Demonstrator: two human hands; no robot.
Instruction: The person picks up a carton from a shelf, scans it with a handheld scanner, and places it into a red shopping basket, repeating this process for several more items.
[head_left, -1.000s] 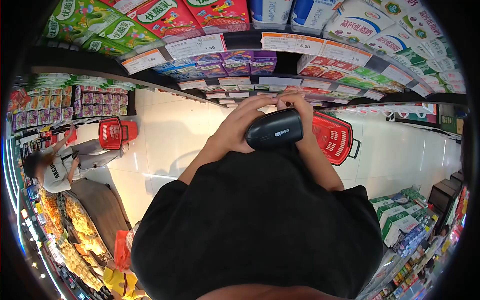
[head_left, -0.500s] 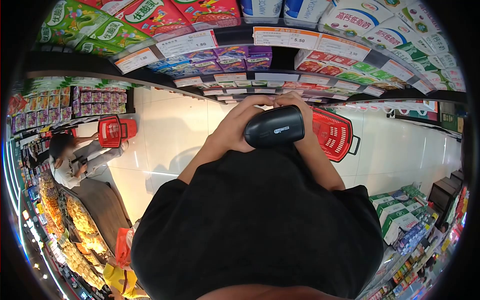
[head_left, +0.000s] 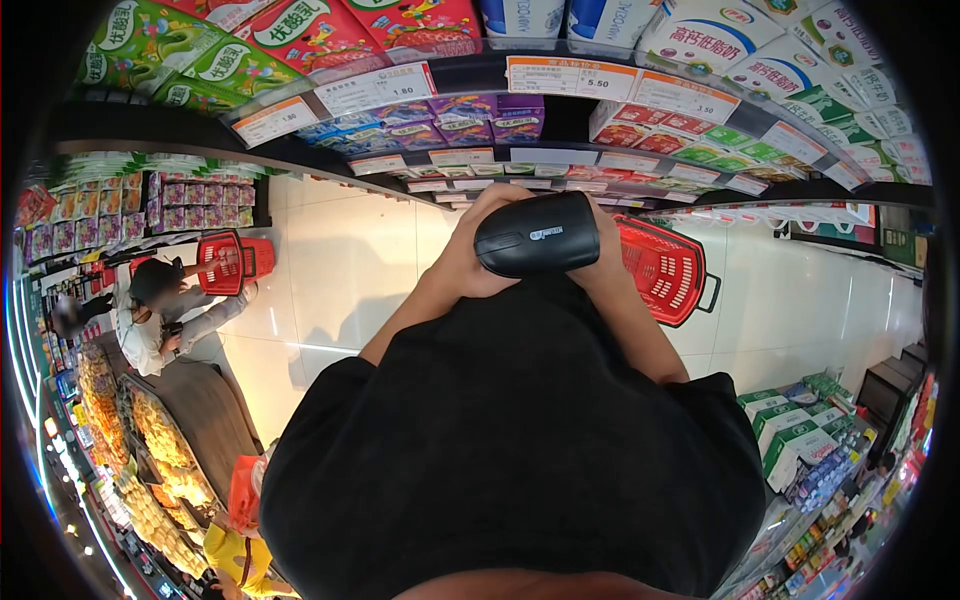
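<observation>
A black, smooth, rounded device (head_left: 537,236) with small white lettering is held between my two hands in front of my chest. My left hand (head_left: 468,243) is closed against its left side, with fingers curling round the far edge. My right hand (head_left: 607,250) is closed at its right end. The device hides most of my fingers and its own underside. Beyond my hands, a red shopping basket (head_left: 655,268) with a black handle stands on the floor to the right.
A shelf edge (head_left: 470,82) with price tags runs across ahead, bearing green and red drink packs (head_left: 300,35) and white milk cartons (head_left: 730,45). At left, a person (head_left: 155,310) is by another red basket (head_left: 232,262). Green-white boxes (head_left: 800,440) are stacked at right.
The black device has shifted slightly left and away from my body, turning a little, and both hands moved with it. The person at left leans nearer their basket; a second figure shows behind.
</observation>
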